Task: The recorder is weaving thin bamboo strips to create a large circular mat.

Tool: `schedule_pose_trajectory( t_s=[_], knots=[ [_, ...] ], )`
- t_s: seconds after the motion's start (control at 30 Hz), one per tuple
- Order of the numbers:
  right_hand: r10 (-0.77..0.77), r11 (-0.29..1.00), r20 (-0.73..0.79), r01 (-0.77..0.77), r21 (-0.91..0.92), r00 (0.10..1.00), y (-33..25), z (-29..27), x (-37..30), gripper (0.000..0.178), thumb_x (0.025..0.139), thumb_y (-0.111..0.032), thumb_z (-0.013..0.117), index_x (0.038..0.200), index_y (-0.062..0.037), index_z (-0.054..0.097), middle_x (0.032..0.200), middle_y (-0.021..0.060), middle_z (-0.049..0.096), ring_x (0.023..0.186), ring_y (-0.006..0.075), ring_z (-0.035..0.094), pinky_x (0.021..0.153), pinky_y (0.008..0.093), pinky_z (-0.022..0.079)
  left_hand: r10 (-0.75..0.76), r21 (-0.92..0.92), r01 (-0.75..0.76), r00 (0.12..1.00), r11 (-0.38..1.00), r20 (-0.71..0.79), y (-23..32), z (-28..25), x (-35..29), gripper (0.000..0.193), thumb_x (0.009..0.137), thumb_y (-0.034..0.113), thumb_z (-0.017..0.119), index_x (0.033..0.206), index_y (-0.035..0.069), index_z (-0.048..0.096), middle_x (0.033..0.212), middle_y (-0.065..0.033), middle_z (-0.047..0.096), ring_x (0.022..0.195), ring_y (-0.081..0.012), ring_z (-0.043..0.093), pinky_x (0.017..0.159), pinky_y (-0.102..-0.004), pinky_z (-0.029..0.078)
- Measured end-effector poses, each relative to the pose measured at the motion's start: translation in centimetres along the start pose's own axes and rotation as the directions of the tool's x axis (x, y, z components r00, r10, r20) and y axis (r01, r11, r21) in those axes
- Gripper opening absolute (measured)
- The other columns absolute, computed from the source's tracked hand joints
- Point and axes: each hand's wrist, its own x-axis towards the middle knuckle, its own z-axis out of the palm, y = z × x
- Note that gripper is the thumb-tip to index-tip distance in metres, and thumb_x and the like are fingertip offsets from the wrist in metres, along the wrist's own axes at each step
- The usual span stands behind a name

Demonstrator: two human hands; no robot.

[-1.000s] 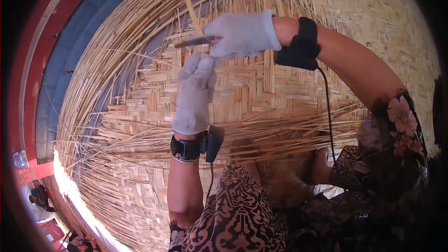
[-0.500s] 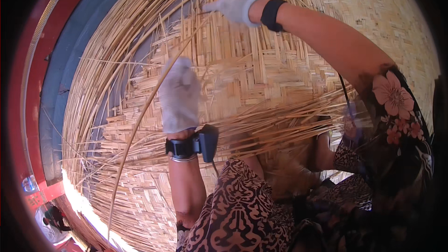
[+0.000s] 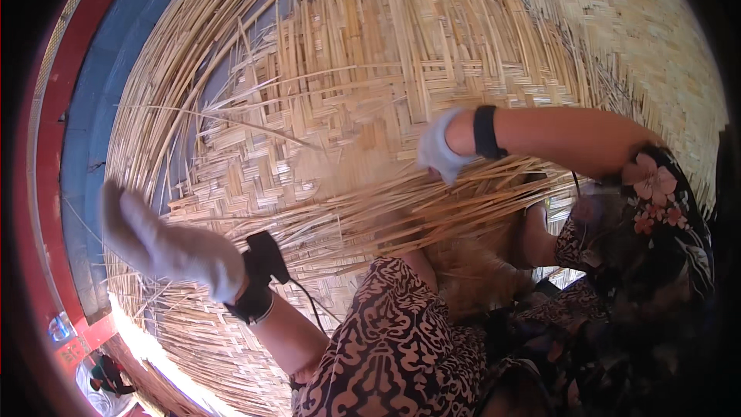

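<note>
My left hand (image 3: 174, 251), in a whitish knit glove, is at the left above the loose strip ends of a woven mat. Its fingers stretch outward, open, with nothing visible in them. My right hand (image 3: 444, 147), also gloved, hangs by the bundle of loose straw-coloured strips (image 3: 478, 205) in front of my legs. Its fingers point down and are mostly hidden and smeared, so I cannot make out whether they hold a strip. Beneath both hands spreads the woven mat (image 3: 255, 174), with long unwoven strips (image 3: 363, 19) at its far side.
More long strips (image 3: 166, 62) lie along the left, beside a blue-grey floor band (image 3: 96, 100) and a red edge (image 3: 52, 154). A finished woven mat (image 3: 610, 0) extends at the far right. Another person (image 3: 108, 374) is at the lower left. My patterned garment (image 3: 394, 324) covers my knee.
My left hand has swung left and outward from the mat's middle. My right hand has come back from the far strips toward me. The long strip that crossed between them no longer shows there.
</note>
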Motion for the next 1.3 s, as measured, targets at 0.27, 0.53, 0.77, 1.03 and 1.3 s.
schedule_pose_trajectory(
  t_s=[0.27, 0.53, 0.77, 1.03, 1.3],
  knots=[
    [0.298, 0.954, -0.692, -0.171, 0.247, 0.658, 4.0, -4.8, 2.3, 0.024, 0.079, -0.030, 0.055, 0.084, -0.0086, 0.064, 0.088, 0.0118, 0.063, 0.079, 0.0305, 0.059, 0.069, 0.0410, 0.048, -0.954, 0.910, 0.302, 0.178, 0.286, 0.241, -11.4, 6.3, -10.9, 0.066, 0.080, 0.063, 0.046, 0.078, 0.000, 0.066, 0.082, -0.0251, 0.063, 0.084, -0.0384, 0.061, 0.077, -0.0456, 0.046],
    [0.276, 0.955, -0.783, -0.253, 0.156, 0.558, 6.1, -5.7, 7.6, 0.023, 0.073, -0.017, 0.064, 0.094, -0.0095, 0.060, 0.095, 0.0103, 0.061, 0.094, 0.0277, 0.056, 0.079, 0.0389, 0.047, -0.984, -0.187, 0.981, -0.021, -0.055, 0.177, -8.8, 6.9, -14.0, 0.019, 0.084, 0.017, 0.052, 0.069, 0.006, 0.053, 0.058, -0.0036, 0.054, 0.049, -0.0096, 0.050, 0.042, -0.0225, 0.039],
    [0.204, 0.951, -0.509, -0.046, 0.307, 0.836, 7.5, -7.9, 6.8, 0.022, 0.074, -0.018, 0.059, 0.094, -0.0103, 0.063, 0.091, 0.0106, 0.065, 0.087, 0.0281, 0.061, 0.074, 0.0377, 0.048, -0.719, 0.310, 0.934, -0.339, -0.178, 0.607, -0.5, 11.4, -13.0, 0.032, 0.091, 0.035, 0.051, 0.089, 0.003, 0.056, 0.073, -0.0099, 0.063, 0.054, -0.0153, 0.057, 0.049, -0.0250, 0.046],
    [0.081, 0.966, -0.553, 0.072, 0.249, 0.830, 9.9, -9.0, 8.3, 0.025, 0.074, -0.025, 0.065, 0.093, -0.0096, 0.068, 0.088, 0.0082, 0.067, 0.082, 0.0248, 0.062, 0.073, 0.0352, 0.047, -0.779, -0.214, 0.920, -0.137, -0.329, 0.612, -5.6, 17.0, -13.0, 0.023, 0.088, 0.018, 0.058, 0.105, 0.003, 0.052, 0.100, -0.0099, 0.056, 0.094, -0.0282, 0.057, 0.079, -0.0389, 0.050],
    [0.308, 0.889, -0.656, 0.036, 0.456, 0.689, 9.2, -7.0, 7.7, 0.018, 0.073, -0.023, 0.066, 0.087, -0.0123, 0.068, 0.084, 0.0061, 0.067, 0.080, 0.0213, 0.063, 0.073, 0.0331, 0.048, -0.766, -0.198, 0.890, -0.220, -0.411, 0.603, -3.8, 20.7, -14.1, 0.027, 0.087, 0.021, 0.061, 0.105, 0.002, 0.052, 0.102, -0.0100, 0.054, 0.099, -0.0271, 0.054, 0.085, -0.0407, 0.048]
  ],
)
